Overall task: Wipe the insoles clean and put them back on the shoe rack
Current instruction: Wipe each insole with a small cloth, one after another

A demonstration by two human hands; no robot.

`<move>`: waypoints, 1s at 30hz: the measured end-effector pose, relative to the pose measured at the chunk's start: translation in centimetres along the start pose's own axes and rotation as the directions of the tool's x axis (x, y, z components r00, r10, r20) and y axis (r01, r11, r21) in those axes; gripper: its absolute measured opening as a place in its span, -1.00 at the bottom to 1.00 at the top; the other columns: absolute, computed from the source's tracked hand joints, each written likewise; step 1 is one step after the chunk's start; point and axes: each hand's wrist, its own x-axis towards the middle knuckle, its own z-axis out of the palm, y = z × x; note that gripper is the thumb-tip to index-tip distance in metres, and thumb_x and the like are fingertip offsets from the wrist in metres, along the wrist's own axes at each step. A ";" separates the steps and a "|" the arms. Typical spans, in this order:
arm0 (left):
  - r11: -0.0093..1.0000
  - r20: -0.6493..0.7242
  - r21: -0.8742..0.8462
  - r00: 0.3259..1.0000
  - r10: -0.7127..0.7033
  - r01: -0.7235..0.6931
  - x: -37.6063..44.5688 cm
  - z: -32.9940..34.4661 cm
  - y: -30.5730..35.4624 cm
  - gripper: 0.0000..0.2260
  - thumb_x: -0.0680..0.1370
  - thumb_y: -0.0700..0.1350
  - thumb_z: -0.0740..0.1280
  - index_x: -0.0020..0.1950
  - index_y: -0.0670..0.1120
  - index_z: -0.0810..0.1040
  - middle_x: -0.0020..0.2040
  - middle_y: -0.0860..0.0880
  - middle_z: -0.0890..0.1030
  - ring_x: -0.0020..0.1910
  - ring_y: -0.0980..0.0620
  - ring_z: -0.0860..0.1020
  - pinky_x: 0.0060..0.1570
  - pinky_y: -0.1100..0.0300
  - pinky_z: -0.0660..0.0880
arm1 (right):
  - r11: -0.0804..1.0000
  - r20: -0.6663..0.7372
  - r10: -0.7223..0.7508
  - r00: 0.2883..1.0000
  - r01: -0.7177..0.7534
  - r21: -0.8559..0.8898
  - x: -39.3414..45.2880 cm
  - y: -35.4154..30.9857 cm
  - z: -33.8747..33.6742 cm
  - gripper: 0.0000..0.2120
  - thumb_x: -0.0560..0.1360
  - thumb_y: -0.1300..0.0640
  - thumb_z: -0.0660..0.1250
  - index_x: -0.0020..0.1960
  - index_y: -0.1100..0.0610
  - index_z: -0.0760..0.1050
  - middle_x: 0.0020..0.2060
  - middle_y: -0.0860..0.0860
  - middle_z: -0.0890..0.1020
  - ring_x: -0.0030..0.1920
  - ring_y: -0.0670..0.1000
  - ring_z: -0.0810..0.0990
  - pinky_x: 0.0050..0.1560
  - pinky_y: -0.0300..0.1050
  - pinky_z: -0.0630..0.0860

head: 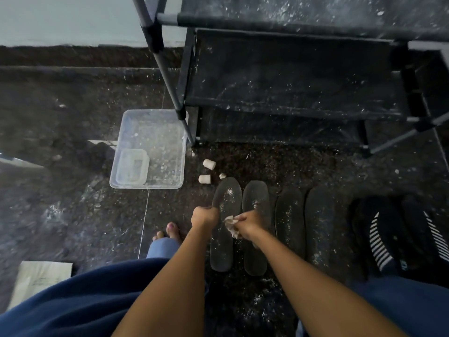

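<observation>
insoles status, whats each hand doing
Left hand grips leftmost insole edge. Right hand holds cloth on it. Four insoles on floor, none racked. Nothing blocking.

place: looks like a home entryway or hall corner
giveaways: fabric-shelf shoe rack [291, 76] against the wall, shoes [398, 237] and insoles [290, 215] lined up on a dark speckled stone floor [60, 132], bare foot [170, 231]
</observation>
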 end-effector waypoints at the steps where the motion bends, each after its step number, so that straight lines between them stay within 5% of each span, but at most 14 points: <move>1: 1.000 -0.002 0.027 1.000 0.003 -0.003 0.6 0.4 -0.3 -0.74 0.54 -0.13 0.29 0.10 -0.30 0.57 0.06 -0.23 0.61 0.10 -0.22 0.57 0.01 0.08 0.50 | 0.999 0.008 0.016 1.000 -0.016 0.037 0.5 0.3 0.5 -0.80 0.45 0.24 0.42 0.02 0.32 0.58 -0.38 0.05 0.56 -0.40 -0.04 0.52 -0.29 -0.15 0.52; 5: 0.995 -0.026 0.103 1.000 -0.004 0.006 1.6 1.3 -1.4 -0.72 0.54 -0.19 0.23 0.16 -0.32 0.54 0.12 -0.28 0.59 0.15 -0.24 0.54 0.11 0.07 0.48 | 0.994 -0.044 0.039 0.998 -0.034 0.108 2.0 0.8 1.8 -0.84 0.41 0.20 0.46 -0.04 0.25 0.61 -0.29 0.09 0.61 -0.27 0.04 0.60 -0.19 -0.09 0.56; 10: 0.994 -0.061 0.105 0.998 -0.026 0.032 2.1 1.2 -2.2 -0.73 0.56 -0.18 0.25 0.18 -0.30 0.54 0.13 -0.27 0.58 0.17 -0.23 0.52 0.14 0.08 0.47 | 0.982 -0.060 0.082 0.995 -0.070 0.177 2.9 1.0 2.0 -0.87 0.41 0.29 0.40 -0.04 0.28 0.62 -0.28 0.09 0.62 -0.32 -0.02 0.56 -0.29 -0.18 0.50; 14: 0.995 -0.035 0.091 0.999 -0.029 0.032 2.4 0.7 -2.9 -0.77 0.56 -0.18 0.27 0.17 -0.15 0.62 0.11 -0.22 0.62 0.13 -0.19 0.57 0.19 0.04 0.50 | 0.972 -0.034 0.118 0.992 -0.109 0.208 2.9 1.2 1.8 -0.82 0.37 0.31 0.41 -0.04 0.18 0.64 -0.24 0.09 0.65 -0.24 0.02 0.60 -0.28 -0.17 0.51; 23: 0.997 0.034 -0.068 0.999 -0.032 0.035 2.5 -0.6 -3.6 -0.87 0.53 -0.20 0.32 0.05 -0.11 0.60 -0.10 -0.14 0.63 -0.12 -0.12 0.59 -0.06 0.05 0.58 | 0.951 0.062 0.106 0.992 -0.120 0.284 1.2 0.7 -0.7 -0.78 0.38 0.40 0.37 0.01 0.26 0.60 -0.39 0.06 0.59 -0.46 -0.07 0.51 -0.51 -0.29 0.45; 30: 0.972 0.122 -0.201 0.981 0.148 -0.122 -2.0 -2.5 0.3 -0.86 0.57 -0.27 0.26 -0.15 -0.12 0.53 -0.32 -0.09 0.54 -0.34 -0.03 0.48 -0.24 0.08 0.51 | 0.932 0.029 -0.054 0.998 0.040 0.359 -2.0 -2.9 -4.0 -0.78 0.35 0.41 0.42 -0.02 0.27 0.61 -0.21 0.09 0.66 -0.20 0.03 0.60 -0.04 -0.11 0.56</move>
